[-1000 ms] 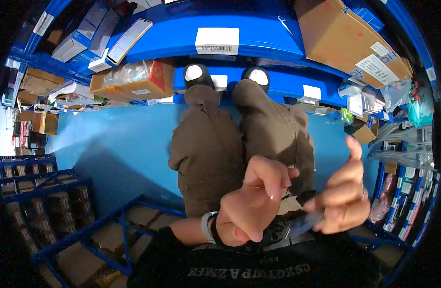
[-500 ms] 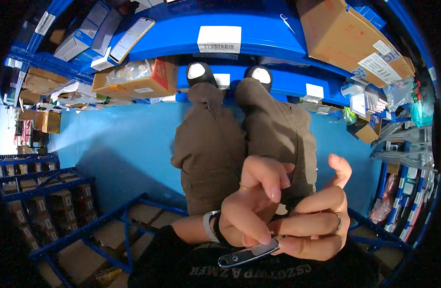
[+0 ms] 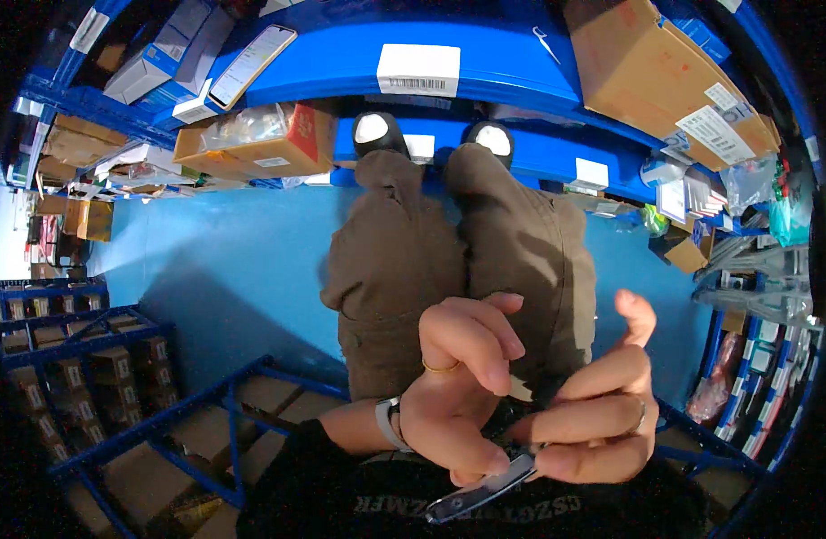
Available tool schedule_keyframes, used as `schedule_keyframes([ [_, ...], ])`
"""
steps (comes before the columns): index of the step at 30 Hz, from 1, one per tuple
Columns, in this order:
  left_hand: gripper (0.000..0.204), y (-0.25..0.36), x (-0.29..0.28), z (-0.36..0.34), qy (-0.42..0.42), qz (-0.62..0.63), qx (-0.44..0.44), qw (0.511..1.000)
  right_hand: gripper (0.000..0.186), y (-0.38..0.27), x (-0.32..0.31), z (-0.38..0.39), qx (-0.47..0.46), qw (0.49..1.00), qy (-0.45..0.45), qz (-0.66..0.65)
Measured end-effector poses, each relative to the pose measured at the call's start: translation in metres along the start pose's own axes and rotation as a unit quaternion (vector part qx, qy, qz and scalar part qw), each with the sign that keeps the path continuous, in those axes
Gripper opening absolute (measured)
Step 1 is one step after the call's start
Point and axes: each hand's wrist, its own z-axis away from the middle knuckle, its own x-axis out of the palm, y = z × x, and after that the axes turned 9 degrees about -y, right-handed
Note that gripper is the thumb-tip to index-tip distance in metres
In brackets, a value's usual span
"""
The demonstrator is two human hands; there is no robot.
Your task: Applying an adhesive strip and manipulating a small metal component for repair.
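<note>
Both hands are over the dark shirt at the lower centre. My left hand (image 3: 449, 386), with a gold ring and a watch, has curled fingers, the lowest fingertip pressed to a small silver nail clipper (image 3: 476, 491). My right hand (image 3: 602, 413), also ringed, pinches the clipper's end with thumb and fingers, one finger raised. The clipper lies tilted, its near end toward the lower left. My legs (image 3: 530, 260) in brown trousers stretch beyond the hands toward the blue shelf.
A blue shelf (image 3: 498, 54) crosses the top, with a phone (image 3: 251, 67) and a large carton (image 3: 647, 76). Below it sits an open box (image 3: 292, 153). Stocked racks (image 3: 80, 377) line the left and bagged items (image 3: 750, 184) the right, around blue flooring (image 3: 215, 260).
My right hand has moved left and down to join the left at the clipper. The clipper has come into clearer view and tilted more steeply in the last half second.
</note>
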Motion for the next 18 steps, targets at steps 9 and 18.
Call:
schedule_keyframes([
  [9, 0.023, -0.008, 0.0, 0.005, 0.051, 0.384, -0.119, 0.914, 0.017, 0.023, -0.01, 0.008, 0.053, 0.996, 0.062, 0.034],
  [18, 0.026, -0.009, 0.013, 0.011, 0.029, 0.595, -0.164, 0.787, 0.029, 0.027, 0.044, -0.02, -0.035, 0.927, 0.239, 0.287],
])
